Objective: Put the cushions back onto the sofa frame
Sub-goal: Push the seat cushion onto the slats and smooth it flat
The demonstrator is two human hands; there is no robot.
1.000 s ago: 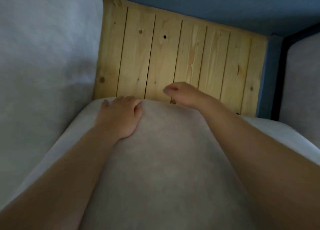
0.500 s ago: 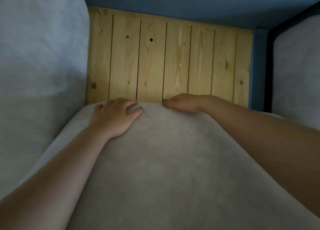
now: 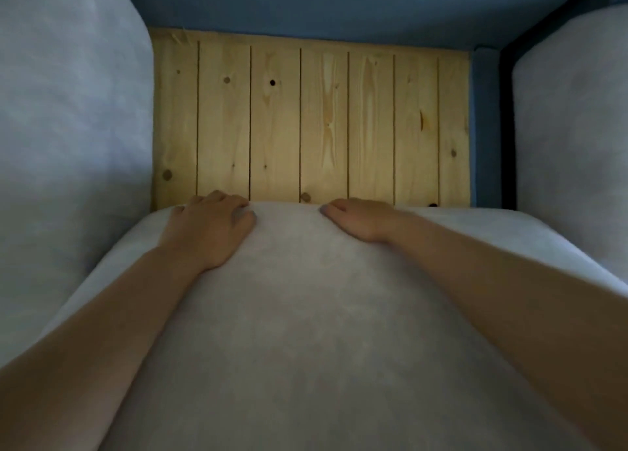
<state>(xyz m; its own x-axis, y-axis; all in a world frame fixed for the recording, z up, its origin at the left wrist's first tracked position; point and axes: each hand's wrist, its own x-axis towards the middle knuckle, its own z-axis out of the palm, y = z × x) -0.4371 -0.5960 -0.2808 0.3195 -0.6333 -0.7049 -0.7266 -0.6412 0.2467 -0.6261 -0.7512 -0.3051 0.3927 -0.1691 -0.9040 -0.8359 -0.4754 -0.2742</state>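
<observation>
Reaching forward, two bare arms stretch across a large pale grey fabric seat cushion (image 3: 306, 314) that fills the lower half of the view. The left hand (image 3: 210, 228) lies palm down at the far edge of this seat cushion. Its fingers bend over that edge and grip it, and the thumb rests on the top face. The right hand (image 3: 362, 219) sits further right on the same edge, well apart from the left. Its thumb lies on top pointing inward and its fingers hook over the edge out of sight, so it also holds the fabric.

Beyond the hands lies the pale pine slatted base (image 3: 323, 121) of the sofa, with knots and narrow dark gaps between its boards. The seat cushion's far edge overlaps the near ends of these boards, leaving most of the slatted base bare. Behind the boards runs the blue upholstered back (image 3: 306, 5) of the frame.

To the left, a bulky light grey cushion (image 3: 68, 110) stands beside the slats and touches the seat cushion's left side. On the right, a blue side panel (image 3: 486, 127) and a black strip (image 3: 507, 117) separate the slats from another grey cushion (image 3: 574, 144).
</observation>
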